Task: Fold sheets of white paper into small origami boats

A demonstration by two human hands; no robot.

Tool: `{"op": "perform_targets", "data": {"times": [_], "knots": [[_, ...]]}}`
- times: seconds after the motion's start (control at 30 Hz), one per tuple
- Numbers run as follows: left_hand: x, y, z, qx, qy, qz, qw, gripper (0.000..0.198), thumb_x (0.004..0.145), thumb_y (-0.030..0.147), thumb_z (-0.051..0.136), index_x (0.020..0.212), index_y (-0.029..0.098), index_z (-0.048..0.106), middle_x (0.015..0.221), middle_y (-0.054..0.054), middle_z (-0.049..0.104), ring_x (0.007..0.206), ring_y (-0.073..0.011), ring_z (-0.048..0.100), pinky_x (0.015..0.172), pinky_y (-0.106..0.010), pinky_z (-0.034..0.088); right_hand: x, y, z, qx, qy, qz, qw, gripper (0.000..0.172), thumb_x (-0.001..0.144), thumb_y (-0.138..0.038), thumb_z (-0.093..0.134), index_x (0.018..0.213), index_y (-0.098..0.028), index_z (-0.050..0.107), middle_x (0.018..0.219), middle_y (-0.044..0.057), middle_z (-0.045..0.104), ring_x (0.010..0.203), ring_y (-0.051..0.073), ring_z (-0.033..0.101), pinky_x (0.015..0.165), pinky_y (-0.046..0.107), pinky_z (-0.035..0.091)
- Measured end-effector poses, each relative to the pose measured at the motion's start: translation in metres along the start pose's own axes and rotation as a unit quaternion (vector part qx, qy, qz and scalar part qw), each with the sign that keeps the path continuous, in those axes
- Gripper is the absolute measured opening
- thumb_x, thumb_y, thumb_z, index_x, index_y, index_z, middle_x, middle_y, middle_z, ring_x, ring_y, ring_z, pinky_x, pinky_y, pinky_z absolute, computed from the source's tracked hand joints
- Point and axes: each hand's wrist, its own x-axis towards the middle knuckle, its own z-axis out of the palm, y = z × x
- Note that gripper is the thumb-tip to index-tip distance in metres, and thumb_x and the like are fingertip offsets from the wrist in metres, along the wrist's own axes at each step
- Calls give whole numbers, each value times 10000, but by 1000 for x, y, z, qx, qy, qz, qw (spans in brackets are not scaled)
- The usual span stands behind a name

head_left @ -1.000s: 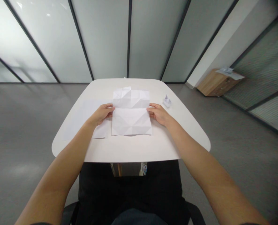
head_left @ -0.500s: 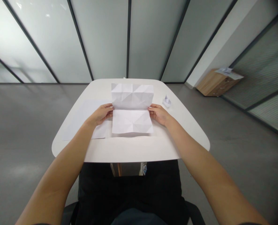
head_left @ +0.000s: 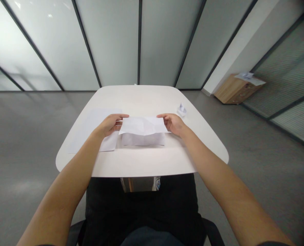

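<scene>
A person is folding over a creased paper sheet (head_left: 143,130) on a white table (head_left: 141,167).

The rounded table is carrying the sheet near its middle, and the left forearm (head_left: 82,160) and right forearm (head_left: 208,153) are reaching forward and inward from either side. A plain sheet (head_left: 90,131) is lying partly under the left hand (head_left: 109,125), while the right hand (head_left: 173,124) is resting at the creased sheet's other edge. The hands are staying apart, their fingers at the flap's side edges; whether either is pinching the paper, I cannot tell. Uneven pull could skew the flap, and old creases could buckle it. A small folded paper piece (head_left: 182,110) is sitting just beyond the right hand.
</scene>
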Motion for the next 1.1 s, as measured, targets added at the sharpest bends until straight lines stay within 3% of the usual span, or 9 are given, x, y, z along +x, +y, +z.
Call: {"op": "perform_targets", "data": {"times": [0.1,0.2,0.37,0.53,0.63,0.73,0.97,1.1], "knots": [[-3,2,1,-5,-9,0,1000,421,767,319,763,1159,169,799,1206,-130,741,925,-207,707,711,-279,578,-2,-2,1,11,-12,1,1000,236,760,-226,628,899,-172,810,923,84,807,813,201,728,723,298,612],[-7,4,1,35,-25,29,999,555,742,353,840,1273,211,766,1169,-100,748,958,-205,705,771,-292,556,-6,-4,3,-13,-23,-11,1000,227,773,-239,725,979,-180,801,976,78,809,796,180,731,708,281,607],[-9,2,2,65,-22,69,995,701,678,271,884,1358,233,714,1382,-107,666,1012,-193,683,844,-302,545,-9,-1,4,-61,-29,-45,997,454,669,-188,838,1117,-227,775,1012,33,795,782,149,718,650,234,583],[-1,-7,0,136,-3,121,983,729,717,268,821,1425,192,667,1353,-133,661,826,-145,653,780,-300,553,-3,8,4,-110,-20,-89,990,567,650,-191,833,1207,-239,739,1050,26,766,855,167,728,743,275,611],[3,-12,-1,259,33,183,948,700,754,259,771,1445,242,659,1291,-96,673,793,-134,643,796,-291,546,0,12,6,-198,17,-136,970,574,671,-191,799,1239,-238,730,1025,19,743,770,145,691,707,269,590],[5,-15,-1,332,57,197,921,736,754,244,770,1476,277,631,1230,-72,682,793,-138,662,845,-292,545,2,15,8,-294,50,-188,936,593,691,-170,766,1277,-254,728,1016,9,728,709,120,652,713,255,556],[10,-23,-2,245,40,155,956,1121,635,279,908,1630,271,391,1367,-147,583,781,-127,668,722,-266,538,-4,11,17,-376,99,-258,884,662,773,-214,708,1425,-275,610,993,14,706,728,154,644,827,312,550],[8,-23,-2,256,37,139,956,1219,569,300,960,1641,259,380,1350,-145,602,789,-142,649,783,-302,540,-5,11,23,-399,112,-262,872,669,788,-215,680,1445,-271,568,982,23,707,752,180,652,814,322,556]]}}
